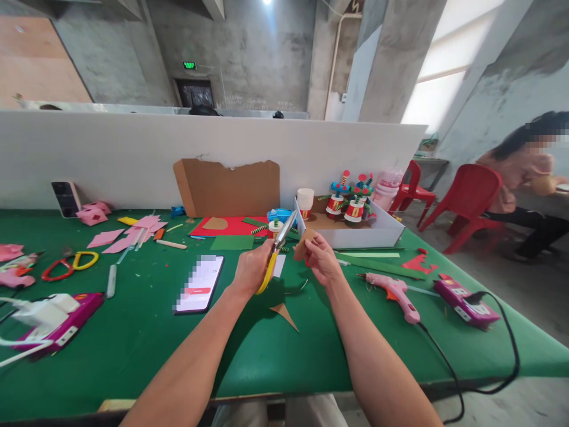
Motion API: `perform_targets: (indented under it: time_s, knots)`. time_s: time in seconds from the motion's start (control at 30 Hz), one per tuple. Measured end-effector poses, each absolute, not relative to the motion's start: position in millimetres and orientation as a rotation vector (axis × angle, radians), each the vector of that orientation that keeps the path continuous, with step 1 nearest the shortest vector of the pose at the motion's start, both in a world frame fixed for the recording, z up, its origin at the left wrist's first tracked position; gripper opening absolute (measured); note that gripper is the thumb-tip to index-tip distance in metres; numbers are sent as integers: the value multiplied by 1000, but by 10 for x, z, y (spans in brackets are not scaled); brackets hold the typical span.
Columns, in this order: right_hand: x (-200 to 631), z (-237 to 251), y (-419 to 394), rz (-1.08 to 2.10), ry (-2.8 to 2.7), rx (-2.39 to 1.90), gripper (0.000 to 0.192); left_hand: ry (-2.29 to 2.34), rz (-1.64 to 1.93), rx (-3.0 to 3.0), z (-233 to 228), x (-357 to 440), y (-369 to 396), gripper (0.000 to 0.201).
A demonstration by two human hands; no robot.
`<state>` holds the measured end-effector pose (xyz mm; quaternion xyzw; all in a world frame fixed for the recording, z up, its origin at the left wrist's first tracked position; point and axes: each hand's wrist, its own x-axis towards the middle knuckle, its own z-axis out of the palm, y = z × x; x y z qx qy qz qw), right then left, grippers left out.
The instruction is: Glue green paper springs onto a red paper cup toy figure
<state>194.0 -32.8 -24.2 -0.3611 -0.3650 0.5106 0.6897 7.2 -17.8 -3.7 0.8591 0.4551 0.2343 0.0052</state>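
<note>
My left hand (252, 268) is wrapped round a pair of scissors (268, 274) with yellow handles. Their metal blades point up and to the right, close together. A small piece of brown cardboard (304, 245) is pinched in my right hand (324, 260), just right of the blades and apart from them. Below my hands, a pointed cardboard scrap (285, 315) lies on the green table (275, 367). Behind the scissors stands a paper cup (274, 228) with a striped strip by it, and a white paper piece (279, 265) lies close by.
A phone (200, 284) lies left of my hands. A pink glue gun (393, 292) and a purple power strip (466, 303) with cables are at right. Behind stands a white box (355, 238) with decorated cups. Pink paper (133, 234) and red-yellow scissors (71, 265) lie left. A person sits far right.
</note>
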Motion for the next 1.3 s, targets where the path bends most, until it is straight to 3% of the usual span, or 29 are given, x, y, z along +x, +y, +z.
perform_targets:
  time_s: [0.23, 0.4, 0.73, 1.3]
  knots:
    - [1944, -268, -302, 988, -875, -892, 49, 1490, 675, 2643, -24, 101, -166, 30]
    - [1978, -265, -293, 914, -889, -957, 42, 1433, 590, 2678, 9, 92, -140, 31]
    - [2002, -224, -320, 894, -902, -988, 37, 1385, 323, 2846, 1, 90, -150, 30]
    - [1993, -201, -341, 910, -968, -979, 35, 1392, 288, 2890, 17, 93, -154, 35]
